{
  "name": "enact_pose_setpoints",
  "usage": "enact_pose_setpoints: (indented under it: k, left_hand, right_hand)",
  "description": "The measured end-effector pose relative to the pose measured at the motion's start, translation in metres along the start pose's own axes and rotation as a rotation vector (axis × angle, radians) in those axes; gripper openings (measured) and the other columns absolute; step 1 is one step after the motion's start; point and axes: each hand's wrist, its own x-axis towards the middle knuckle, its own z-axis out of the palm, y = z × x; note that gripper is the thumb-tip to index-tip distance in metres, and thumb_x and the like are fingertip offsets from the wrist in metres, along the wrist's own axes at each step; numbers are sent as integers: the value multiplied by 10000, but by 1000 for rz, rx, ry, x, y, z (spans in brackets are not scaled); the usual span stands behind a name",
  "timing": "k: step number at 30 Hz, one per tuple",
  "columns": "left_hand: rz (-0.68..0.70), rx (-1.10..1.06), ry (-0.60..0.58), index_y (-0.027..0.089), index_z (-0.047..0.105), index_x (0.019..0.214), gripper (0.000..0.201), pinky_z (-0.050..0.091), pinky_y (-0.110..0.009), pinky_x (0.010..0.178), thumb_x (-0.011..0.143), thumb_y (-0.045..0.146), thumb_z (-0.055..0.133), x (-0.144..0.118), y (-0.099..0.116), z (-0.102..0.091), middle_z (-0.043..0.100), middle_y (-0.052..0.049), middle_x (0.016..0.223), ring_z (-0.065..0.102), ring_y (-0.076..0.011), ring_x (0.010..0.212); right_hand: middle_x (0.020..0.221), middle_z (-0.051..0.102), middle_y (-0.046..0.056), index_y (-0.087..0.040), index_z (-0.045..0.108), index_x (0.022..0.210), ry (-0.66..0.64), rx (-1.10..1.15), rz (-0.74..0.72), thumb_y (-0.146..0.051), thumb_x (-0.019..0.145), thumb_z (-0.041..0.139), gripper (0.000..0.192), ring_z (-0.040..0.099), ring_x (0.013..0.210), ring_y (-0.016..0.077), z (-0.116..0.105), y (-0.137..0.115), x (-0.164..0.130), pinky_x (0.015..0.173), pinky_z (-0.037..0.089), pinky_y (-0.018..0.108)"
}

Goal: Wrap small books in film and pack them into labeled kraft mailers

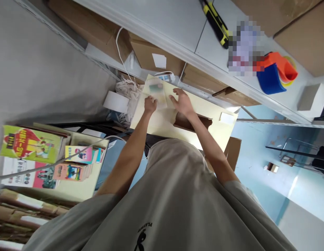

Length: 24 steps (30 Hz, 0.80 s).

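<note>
The person wears a loose grey-beige short-sleeved T-shirt [177, 195] with a small black printed logo [142, 237] at six o'clock; both forearms are bare.

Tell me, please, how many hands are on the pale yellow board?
2: the left hand grips a clear packet, and the right hand lies flat beside it.

I see a blurred clear packet [157, 91], greenish at its top | lying flat | on a pale yellow board [162, 120].
</note>
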Motion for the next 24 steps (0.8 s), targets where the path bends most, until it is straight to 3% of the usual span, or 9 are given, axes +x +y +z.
enact_pose_setpoints:
  k: [4,7,11,15,20,24]
  left_hand:
    - [-102,36,17,269,610,878,190,465,-587,1302,844,135,740,-3,-7,6,700,-169,1141,684,-376,1315]
    - [-132,43,38,249,644,942,169,460,-582,1299,858,111,695,-7,-8,7,696,-203,1243,694,-376,1300]
    - [-103,24,65,246,642,958,165,443,-637,1303,870,121,706,-13,-6,10,698,-206,1238,673,-403,1313]
    - [-70,12,81,250,645,1001,207,404,-700,1319,860,148,756,-20,2,11,699,-215,1267,628,-437,1396]
    - [-176,50,16,248,655,928,126,412,-657,1328,870,154,717,-13,14,-2,741,-237,1263,666,-433,1385]
    - [-269,-12,-51,239,688,857,65,542,-568,1216,914,213,671,-7,27,-24,812,-184,1118,756,-376,1241]
  right_hand:
    - [1477,755,245,-90,673,1461,-280,-111,239,-405,1100,715,480,677,1495,448,50,-4,95,1317,513,642]
    - [1481,742,305,-12,649,1479,-372,-141,405,-297,1057,738,517,677,1519,480,77,0,129,1303,529,624]
    - [1430,760,330,24,594,1538,-292,-66,524,-237,1050,750,575,787,1368,421,94,8,133,1202,619,539]
    - [1213,830,228,-33,694,1403,-294,13,589,-320,1086,746,431,852,1104,333,96,8,128,1053,672,465]
    - [1331,824,175,-151,798,1230,-365,-96,407,-237,1024,771,225,765,1346,339,99,-20,115,1197,603,456]
    - [1306,831,153,-187,821,1097,-326,-104,358,-186,1028,715,127,757,1326,334,91,-45,100,1196,595,459]
